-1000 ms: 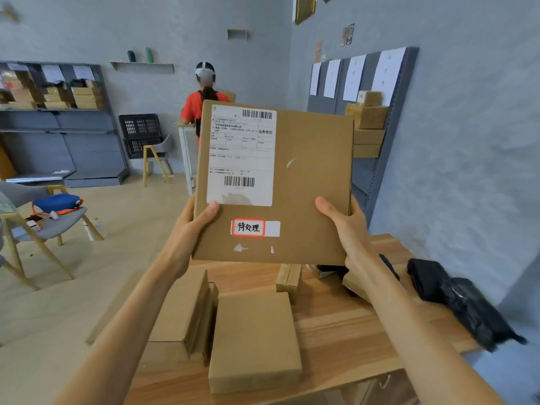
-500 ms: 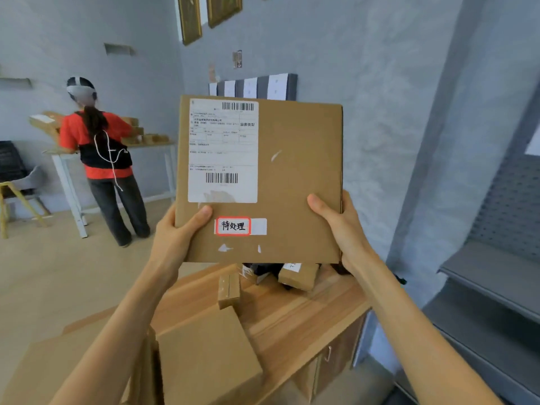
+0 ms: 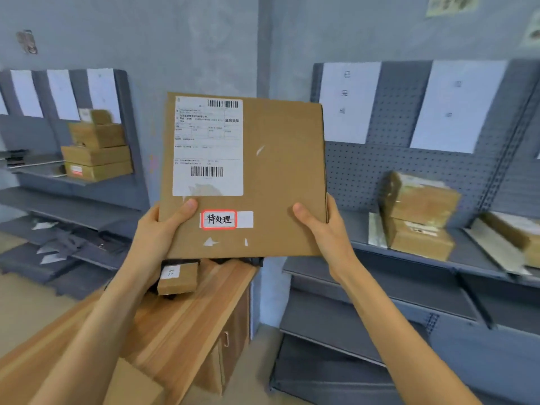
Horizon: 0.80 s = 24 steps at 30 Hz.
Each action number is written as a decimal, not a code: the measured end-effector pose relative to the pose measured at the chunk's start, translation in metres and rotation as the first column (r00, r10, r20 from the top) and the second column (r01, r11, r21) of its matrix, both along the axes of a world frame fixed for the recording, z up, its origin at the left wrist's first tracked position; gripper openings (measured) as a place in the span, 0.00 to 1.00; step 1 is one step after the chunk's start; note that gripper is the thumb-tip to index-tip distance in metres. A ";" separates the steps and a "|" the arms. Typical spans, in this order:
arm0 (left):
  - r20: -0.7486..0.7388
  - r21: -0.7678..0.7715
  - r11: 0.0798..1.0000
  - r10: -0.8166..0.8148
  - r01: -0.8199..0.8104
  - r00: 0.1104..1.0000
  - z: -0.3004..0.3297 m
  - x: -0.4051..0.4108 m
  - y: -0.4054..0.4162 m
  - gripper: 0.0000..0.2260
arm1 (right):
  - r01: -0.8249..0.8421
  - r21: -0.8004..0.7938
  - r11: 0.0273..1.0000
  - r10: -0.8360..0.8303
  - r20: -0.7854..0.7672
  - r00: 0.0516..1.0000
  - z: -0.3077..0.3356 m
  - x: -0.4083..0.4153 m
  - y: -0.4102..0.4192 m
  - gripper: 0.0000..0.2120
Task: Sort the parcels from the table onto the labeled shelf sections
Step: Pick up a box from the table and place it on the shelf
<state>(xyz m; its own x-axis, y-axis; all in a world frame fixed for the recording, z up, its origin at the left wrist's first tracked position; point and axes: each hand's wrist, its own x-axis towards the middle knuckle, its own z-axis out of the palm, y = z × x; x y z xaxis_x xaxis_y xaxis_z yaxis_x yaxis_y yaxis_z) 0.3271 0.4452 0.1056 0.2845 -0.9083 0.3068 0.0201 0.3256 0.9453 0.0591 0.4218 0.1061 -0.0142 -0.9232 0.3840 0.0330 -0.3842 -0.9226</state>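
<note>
View's swung right, shelves (image 3: 409,252) now behind my parcel (image 3: 263,176); left hand (image 3: 157,232) and right hand (image 3: 327,232) grip its lower edges, table (image 3: 181,325) below.

I hold a flat brown cardboard parcel (image 3: 280,182) upright at the centre of the frame, its face toward me. A white shipping label with two barcodes covers its upper left; a red-bordered sticker reading 待处理 sits near its lower edge. My thumbs press its lower corners.

Fingers apparently hidden behind parcel (image 3: 280,176)
</note>
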 end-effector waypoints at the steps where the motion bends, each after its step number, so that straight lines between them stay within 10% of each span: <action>1: 0.006 0.013 0.999 -0.032 0.032 0.999 0.002 -0.014 -0.006 0.30 | 0.048 -0.001 0.999 -0.048 -0.002 0.999 0.000 -0.015 0.005 0.37; 24: 0.055 0.026 0.848 -0.530 0.529 0.846 0.043 -0.386 -0.024 0.29 | 0.577 0.031 0.816 -0.577 0.034 0.816 0.032 -0.357 0.122 0.18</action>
